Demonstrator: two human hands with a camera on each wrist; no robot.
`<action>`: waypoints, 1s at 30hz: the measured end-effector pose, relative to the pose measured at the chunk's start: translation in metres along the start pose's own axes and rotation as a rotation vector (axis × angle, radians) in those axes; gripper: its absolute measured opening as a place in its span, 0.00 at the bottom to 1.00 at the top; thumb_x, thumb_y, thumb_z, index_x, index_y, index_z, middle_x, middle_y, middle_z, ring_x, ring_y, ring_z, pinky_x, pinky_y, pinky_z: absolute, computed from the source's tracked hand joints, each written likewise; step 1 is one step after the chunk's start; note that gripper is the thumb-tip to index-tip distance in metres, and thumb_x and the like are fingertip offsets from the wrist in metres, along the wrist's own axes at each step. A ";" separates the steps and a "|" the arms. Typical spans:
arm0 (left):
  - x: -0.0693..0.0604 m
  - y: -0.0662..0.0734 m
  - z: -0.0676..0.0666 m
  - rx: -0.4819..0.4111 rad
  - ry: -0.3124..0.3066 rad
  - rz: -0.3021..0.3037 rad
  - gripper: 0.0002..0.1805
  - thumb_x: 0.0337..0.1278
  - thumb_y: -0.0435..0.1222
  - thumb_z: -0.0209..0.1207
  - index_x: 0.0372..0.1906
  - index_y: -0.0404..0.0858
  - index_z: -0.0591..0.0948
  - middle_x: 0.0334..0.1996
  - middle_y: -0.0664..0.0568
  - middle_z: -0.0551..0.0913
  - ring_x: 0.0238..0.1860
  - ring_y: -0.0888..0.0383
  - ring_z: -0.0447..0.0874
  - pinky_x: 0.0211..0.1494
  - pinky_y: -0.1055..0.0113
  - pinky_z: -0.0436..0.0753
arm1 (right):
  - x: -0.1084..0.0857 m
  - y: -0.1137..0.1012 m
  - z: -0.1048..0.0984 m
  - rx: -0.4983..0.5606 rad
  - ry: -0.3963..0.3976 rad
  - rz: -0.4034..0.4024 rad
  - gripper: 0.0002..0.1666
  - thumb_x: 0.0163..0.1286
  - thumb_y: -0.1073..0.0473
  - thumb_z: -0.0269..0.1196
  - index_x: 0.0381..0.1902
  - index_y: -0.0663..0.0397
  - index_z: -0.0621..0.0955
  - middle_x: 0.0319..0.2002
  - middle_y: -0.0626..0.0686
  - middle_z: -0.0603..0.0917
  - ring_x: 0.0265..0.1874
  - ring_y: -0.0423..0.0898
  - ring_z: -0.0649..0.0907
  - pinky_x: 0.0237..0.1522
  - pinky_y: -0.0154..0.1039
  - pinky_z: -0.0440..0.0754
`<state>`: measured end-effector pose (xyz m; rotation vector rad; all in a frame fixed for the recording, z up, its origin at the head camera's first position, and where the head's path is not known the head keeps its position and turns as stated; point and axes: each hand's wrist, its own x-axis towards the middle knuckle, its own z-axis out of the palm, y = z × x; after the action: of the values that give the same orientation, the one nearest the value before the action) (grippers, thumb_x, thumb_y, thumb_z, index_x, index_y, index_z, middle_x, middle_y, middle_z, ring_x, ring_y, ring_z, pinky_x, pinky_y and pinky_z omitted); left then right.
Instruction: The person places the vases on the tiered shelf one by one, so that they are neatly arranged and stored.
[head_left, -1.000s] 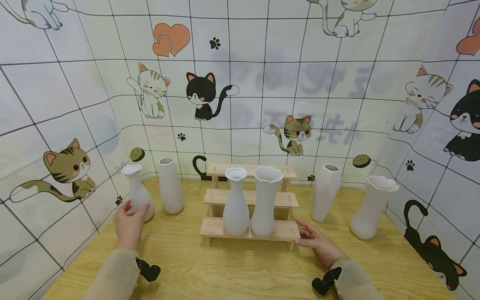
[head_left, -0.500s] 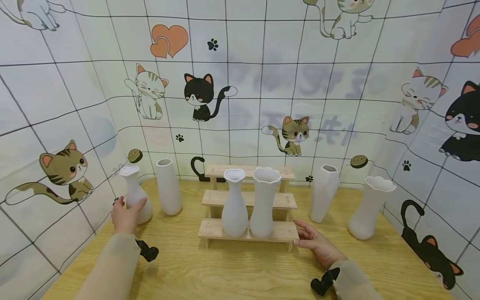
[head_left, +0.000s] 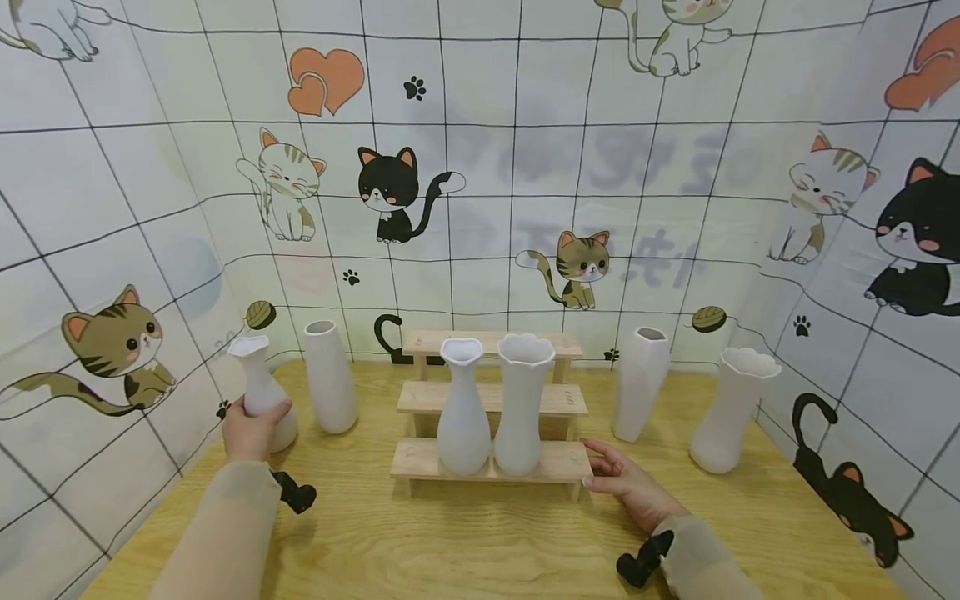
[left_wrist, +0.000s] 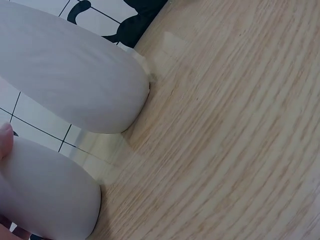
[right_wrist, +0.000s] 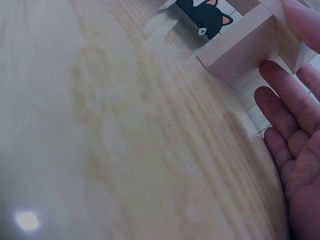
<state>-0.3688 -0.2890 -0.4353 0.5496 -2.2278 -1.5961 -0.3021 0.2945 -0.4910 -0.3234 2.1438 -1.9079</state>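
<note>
At the table's far left, my left hand has thumb and fingers round the lower body of a white flared-neck vase; in the left wrist view that vase stands on the wood. My right hand is at the right end of the lowest step of a wooden three-step stand, fingers loosely extended; the right wrist view shows the hand beside the stand's leg. A slim-necked vase and a scalloped-rim vase stand side by side on the lowest step.
A plain tall vase stands just right of the held one. Right of the stand are an angular vase and another scalloped vase. Cat-patterned cloth walls the back and sides of the wooden table.
My left fingers have settled more closely round the far-left vase. The whole head view has shifted slightly; the right hand keeps its place by the stand.
</note>
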 end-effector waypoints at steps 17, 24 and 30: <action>-0.006 -0.003 -0.008 -0.012 -0.055 -0.050 0.54 0.54 0.53 0.65 0.76 0.36 0.48 0.73 0.35 0.54 0.70 0.35 0.55 0.67 0.39 0.58 | 0.002 0.002 0.000 0.004 -0.011 -0.003 0.48 0.66 0.62 0.63 0.75 0.63 0.49 0.62 0.58 0.74 0.54 0.41 0.76 0.57 0.41 0.63; -0.019 0.001 -0.010 -0.020 -0.093 -0.048 0.54 0.55 0.54 0.64 0.76 0.35 0.47 0.73 0.34 0.52 0.70 0.35 0.54 0.67 0.39 0.58 | 0.000 -0.001 0.000 0.002 -0.008 -0.003 0.48 0.66 0.62 0.63 0.75 0.63 0.49 0.61 0.58 0.74 0.54 0.42 0.75 0.57 0.41 0.64; -0.030 0.007 -0.010 -0.005 -0.135 -0.040 0.58 0.53 0.57 0.63 0.76 0.35 0.43 0.73 0.34 0.49 0.70 0.35 0.52 0.67 0.38 0.57 | 0.000 -0.002 0.000 -0.008 -0.003 0.007 0.48 0.66 0.61 0.63 0.75 0.62 0.49 0.61 0.58 0.74 0.54 0.43 0.75 0.57 0.43 0.63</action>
<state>-0.3384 -0.2806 -0.4270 0.5012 -2.3227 -1.7049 -0.3025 0.2944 -0.4890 -0.3200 2.1485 -1.8940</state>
